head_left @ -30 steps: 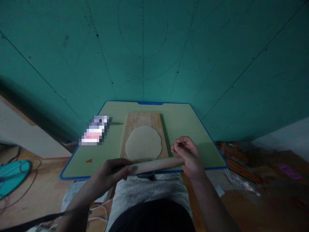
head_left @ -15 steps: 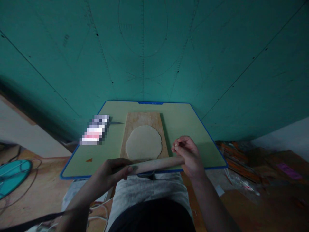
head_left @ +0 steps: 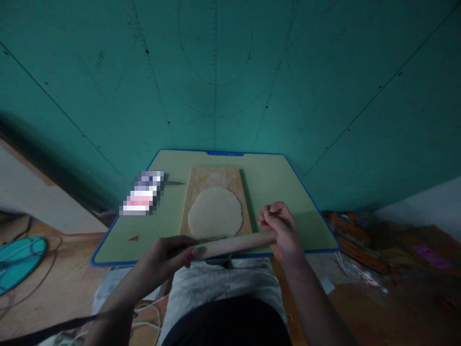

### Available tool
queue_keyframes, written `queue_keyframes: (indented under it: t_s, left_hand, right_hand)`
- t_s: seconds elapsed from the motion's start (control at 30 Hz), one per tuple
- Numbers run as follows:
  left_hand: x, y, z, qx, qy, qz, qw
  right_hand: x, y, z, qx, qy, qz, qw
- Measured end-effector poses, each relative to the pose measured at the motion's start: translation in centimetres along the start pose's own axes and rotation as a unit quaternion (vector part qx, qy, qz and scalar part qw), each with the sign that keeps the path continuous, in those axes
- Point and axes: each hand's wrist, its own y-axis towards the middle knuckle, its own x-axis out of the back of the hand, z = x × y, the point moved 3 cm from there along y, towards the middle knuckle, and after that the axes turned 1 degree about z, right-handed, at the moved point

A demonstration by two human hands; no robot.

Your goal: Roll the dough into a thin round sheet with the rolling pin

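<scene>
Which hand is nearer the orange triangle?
The left hand, holding the left end of the rolling pin; the right hand, at its other end, is farther from the triangle.

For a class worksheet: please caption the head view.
Left hand holding one end of a rolling pin, right hand at the other, by flat dough on a board.

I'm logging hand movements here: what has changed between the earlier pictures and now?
Very little: the fingertips of the right hand have shifted slightly against one another, near the right end of the rolling pin. Nothing was visibly taken hold of or let go. The left hand still holds the pin's other end; the round dough and wooden board stayed as they were.
</scene>
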Motion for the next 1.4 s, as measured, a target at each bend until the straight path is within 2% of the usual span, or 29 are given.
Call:
queue_keyframes:
  t_s: [0.13, 0.27, 0.4, 0.5, 0.57, 0.6, 0.67, 0.77, 0.87, 0.93, 1.13, 1.27, 1.4]
  left_hand:
    - [0.2, 0.4, 0.0, -0.029, 0.020, -0.009, 0.999]
    - [0.8, 0.9, 0.7, -0.030, 0.023, -0.034, 0.999]
    - [1.6, 1.3, 1.2, -0.049, 0.091, -0.061, 0.993]
    - [2.1, 1.8, 0.9, -0.105, 0.160, -0.108, 0.976]
    - [2.2, 2.3, 0.7, -0.130, 0.202, -0.135, 0.961]
    - [2.1, 2.7, 0.6, -0.142, 0.226, -0.148, 0.952]
    - [1.9, 3.6, 0.5, -0.164, 0.275, -0.171, 0.932]
    - [1.5, 5.1, 0.5, -0.177, 0.326, -0.181, 0.911]
    - [0.9, 6.3, 0.2, -0.167, 0.364, -0.187, 0.897]
    - [0.2, 6.8, -0.1, -0.169, 0.389, -0.199, 0.883]
    - [-1.3, 8.6, -0.7, -0.171, 0.434, -0.241, 0.851]
    - [-0.8, 10.7, -1.0, -0.154, 0.458, -0.231, 0.845]
    - [0.1, 12.7, -2.3, -0.124, 0.476, -0.235, 0.838]
  right_hand:
    - [0.1, 0.4, -0.1, -0.025, 0.081, 0.019, 0.996]
    - [0.0, 0.9, -0.4, -0.108, 0.118, 0.050, 0.986]
    - [0.1, 1.6, -1.2, -0.153, 0.140, 0.039, 0.977]
    - [0.3, 2.3, -2.0, -0.118, 0.063, 0.051, 0.990]
    - [0.2, 2.5, -2.3, -0.058, -0.058, 0.064, 0.995]
    - [0.1, 2.5, -2.4, -0.021, -0.135, 0.074, 0.988]
    - [-0.4, 2.4, -2.5, 0.058, -0.297, 0.098, 0.948]
    - [-0.9, 2.2, -2.6, 0.152, -0.485, 0.114, 0.854]
    - [-0.9, 2.6, -2.8, 0.189, -0.593, 0.092, 0.777]
    - [-0.6, 3.1, -2.9, 0.195, -0.634, 0.075, 0.744]
    - [0.0, 4.6, -2.8, 0.197, -0.687, 0.076, 0.695]
    - [-0.2, 6.1, -2.4, 0.172, -0.709, 0.095, 0.678]
    - [-0.7, 8.1, -2.0, 0.143, -0.724, 0.096, 0.668]
